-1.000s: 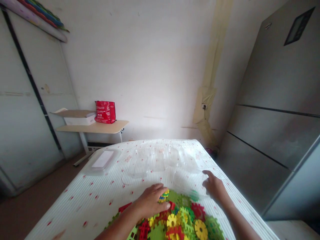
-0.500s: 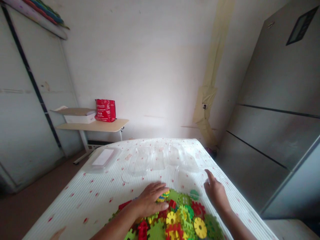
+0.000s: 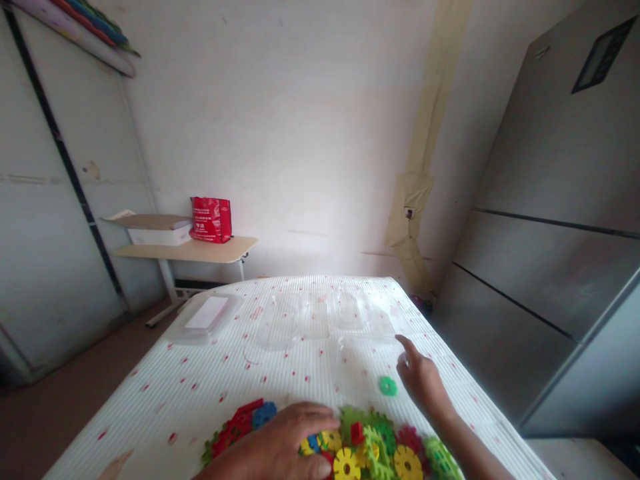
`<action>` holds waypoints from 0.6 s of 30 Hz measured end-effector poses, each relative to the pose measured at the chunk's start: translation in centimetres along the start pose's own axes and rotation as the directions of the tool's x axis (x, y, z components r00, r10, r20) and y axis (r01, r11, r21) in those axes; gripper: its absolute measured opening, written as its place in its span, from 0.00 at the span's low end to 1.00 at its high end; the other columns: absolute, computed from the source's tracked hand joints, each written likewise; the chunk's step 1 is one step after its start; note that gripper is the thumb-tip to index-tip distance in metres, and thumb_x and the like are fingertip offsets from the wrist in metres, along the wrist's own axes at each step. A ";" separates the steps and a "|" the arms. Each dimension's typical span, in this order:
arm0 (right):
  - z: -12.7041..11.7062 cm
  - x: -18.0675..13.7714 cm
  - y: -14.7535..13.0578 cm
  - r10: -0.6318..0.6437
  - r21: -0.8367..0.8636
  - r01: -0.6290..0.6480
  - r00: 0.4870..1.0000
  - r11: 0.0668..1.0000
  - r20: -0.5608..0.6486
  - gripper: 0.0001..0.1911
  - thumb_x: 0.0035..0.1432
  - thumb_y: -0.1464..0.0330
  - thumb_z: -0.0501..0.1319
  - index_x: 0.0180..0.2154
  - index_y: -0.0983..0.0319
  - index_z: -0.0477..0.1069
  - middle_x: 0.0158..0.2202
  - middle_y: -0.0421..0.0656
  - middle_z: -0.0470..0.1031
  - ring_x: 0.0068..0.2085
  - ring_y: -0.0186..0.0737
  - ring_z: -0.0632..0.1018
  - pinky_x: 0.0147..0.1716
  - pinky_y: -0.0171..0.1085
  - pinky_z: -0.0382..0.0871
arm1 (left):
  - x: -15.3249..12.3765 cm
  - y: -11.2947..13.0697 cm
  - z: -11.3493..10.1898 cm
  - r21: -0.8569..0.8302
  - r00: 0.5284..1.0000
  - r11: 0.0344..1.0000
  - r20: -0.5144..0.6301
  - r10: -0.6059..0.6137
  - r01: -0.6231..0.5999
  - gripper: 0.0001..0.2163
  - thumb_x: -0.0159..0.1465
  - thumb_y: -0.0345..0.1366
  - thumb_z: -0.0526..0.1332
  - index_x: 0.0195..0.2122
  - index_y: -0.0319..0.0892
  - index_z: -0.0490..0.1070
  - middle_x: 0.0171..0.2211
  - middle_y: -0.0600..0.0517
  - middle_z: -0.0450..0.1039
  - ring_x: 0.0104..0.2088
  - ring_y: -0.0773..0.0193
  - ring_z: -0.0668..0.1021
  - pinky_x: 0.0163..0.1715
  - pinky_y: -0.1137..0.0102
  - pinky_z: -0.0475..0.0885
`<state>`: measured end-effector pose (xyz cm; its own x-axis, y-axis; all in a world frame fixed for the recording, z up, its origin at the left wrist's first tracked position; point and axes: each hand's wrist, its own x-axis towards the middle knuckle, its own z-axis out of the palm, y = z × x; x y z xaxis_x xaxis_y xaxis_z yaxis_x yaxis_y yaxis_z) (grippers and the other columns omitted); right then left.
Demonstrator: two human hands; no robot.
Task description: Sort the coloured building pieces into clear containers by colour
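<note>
**Soft daylight, warped margins**

I get the table evenly lit, with no hard shadows on its cloth. The brightest patch sits on the wall beyond its far edge, nearly washed out. The clear plastic containers at the table's far end almost vanish in the pale light. Left of the table the door is dimmer and bows; right of it the refrigerator leans. At the table's near edge the left hand looks soft.

Red-speckled white tablecloth, green gear piece

The red bag on the side shelf bears white print, too small to read.
</note>
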<state>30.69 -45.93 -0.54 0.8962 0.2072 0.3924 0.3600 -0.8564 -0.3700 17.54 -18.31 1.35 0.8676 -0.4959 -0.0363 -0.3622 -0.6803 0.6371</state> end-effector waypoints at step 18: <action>-2.9 -5.1 3.7 -0.071 0.245 0.000 0.957 0.970 0.280 0.23 0.58 0.54 0.50 0.48 0.59 0.70 0.49 0.47 0.73 0.49 0.44 0.73 0.48 0.40 0.66 | -7.2 -7.4 -0.6 0.037 0.885 0.973 -0.426 -0.190 0.227 0.17 0.59 0.46 0.53 0.48 0.51 0.70 0.49 0.51 0.71 0.50 0.59 0.72 0.50 0.66 0.66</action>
<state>26.70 -51.53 -1.44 0.9051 0.3917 0.1656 0.4127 -0.7148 -0.5646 14.16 -9.35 -2.69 0.9813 -0.0800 0.1749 -0.1687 -0.7946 0.5832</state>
